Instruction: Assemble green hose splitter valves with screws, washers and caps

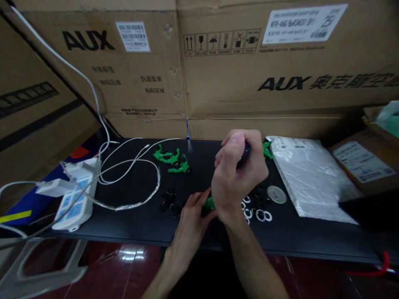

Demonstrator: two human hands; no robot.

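My left hand [195, 214] lies low on the black table, its fingers closed around a green plastic part [209, 203] that is mostly hidden. Right above it, my right hand [238, 170] makes a fist around a dark-handled tool [245, 154]. Only the top of its handle shows; its lower end is hidden behind my hand. Small black pieces [168, 199] lie left of my left hand. White rings [247, 211] and more black pieces [260, 197] are scattered right of my right forearm, near a round, pale disc [276, 194].
More green parts [173, 160] lie farther back, and another green part [267, 150] sits beside a white wrapped package [311, 178]. At left are a power strip [77, 195] and loose white cables [134, 161]. Large cardboard boxes [218, 91] wall off the table's back.
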